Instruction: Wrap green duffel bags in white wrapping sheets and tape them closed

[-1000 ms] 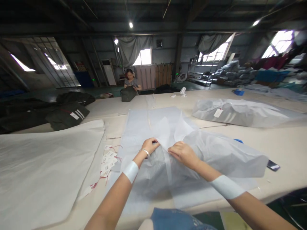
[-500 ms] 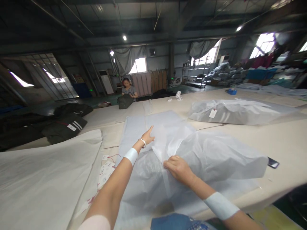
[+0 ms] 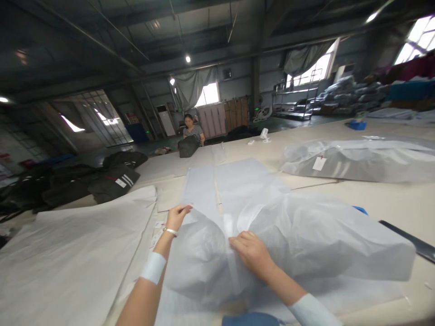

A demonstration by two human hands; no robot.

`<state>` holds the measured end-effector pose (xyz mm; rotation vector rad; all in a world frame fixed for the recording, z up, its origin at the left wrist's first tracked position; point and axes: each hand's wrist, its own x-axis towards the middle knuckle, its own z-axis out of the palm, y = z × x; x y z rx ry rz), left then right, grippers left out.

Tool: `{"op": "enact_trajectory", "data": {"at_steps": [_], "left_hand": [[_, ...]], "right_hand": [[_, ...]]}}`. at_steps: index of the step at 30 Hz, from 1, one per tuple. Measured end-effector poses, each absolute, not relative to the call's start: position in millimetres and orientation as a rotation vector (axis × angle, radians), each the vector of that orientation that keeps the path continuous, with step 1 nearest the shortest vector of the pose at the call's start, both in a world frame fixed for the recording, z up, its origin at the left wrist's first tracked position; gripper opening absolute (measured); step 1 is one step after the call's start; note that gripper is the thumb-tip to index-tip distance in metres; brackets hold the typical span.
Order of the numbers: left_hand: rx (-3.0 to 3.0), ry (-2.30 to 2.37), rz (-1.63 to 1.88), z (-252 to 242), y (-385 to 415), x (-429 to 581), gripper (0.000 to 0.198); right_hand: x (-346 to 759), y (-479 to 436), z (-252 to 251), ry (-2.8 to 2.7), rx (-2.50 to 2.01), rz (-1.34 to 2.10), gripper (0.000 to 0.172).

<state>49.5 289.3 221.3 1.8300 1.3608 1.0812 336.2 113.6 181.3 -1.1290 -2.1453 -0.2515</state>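
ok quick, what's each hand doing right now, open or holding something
Left hand: closed, pinching the edge of the translucent plastic sheeting.
Right hand: closed, fingers gripping the same sheeting nearer its middle.

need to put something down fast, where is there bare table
Bare cream table shows, a blue item aside, beyond the right hand, between the near wrapped bundle, the tagged bundle and the dark flat item; also farther back, between the white device and the blue box. It is crowded on the left: white sheeting, paper tags and dark garments.
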Motion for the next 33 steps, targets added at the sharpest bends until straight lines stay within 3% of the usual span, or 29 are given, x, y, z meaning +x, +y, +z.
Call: {"op": "enact_trajectory", "data": {"at_steps": [11, 14, 17, 20, 24, 33], "left_hand": [[1.844, 1.542, 1.148, 174, 188, -38, 0.031], [1.88, 1.857, 1.121, 180, 174, -39, 0.026], [1.929, 2.177, 1.325, 206, 153, -8, 0.033], [2.188, 1.885, 1.429, 230, 128, 62, 0.036], [2.474, 1.334, 1.008, 221, 111, 155, 0.042], [2.66, 1.299, 0.925, 162, 109, 175, 0.055]], "right_hand": [[342, 119, 183, -2.196, -1.081, -0.215, 0.02], [343, 119, 184, -2.217, -1.081, -0.216, 0.02], [342, 118, 187, -2.236, -1.081, -0.227, 0.019], [342, 118, 191, -2.246, -1.076, -0.24, 0.017], [342, 119, 193, -2.255, -1.075, -0.206, 0.014], [400, 126, 219, -2.408, -0.868, -0.082, 0.017]]}}
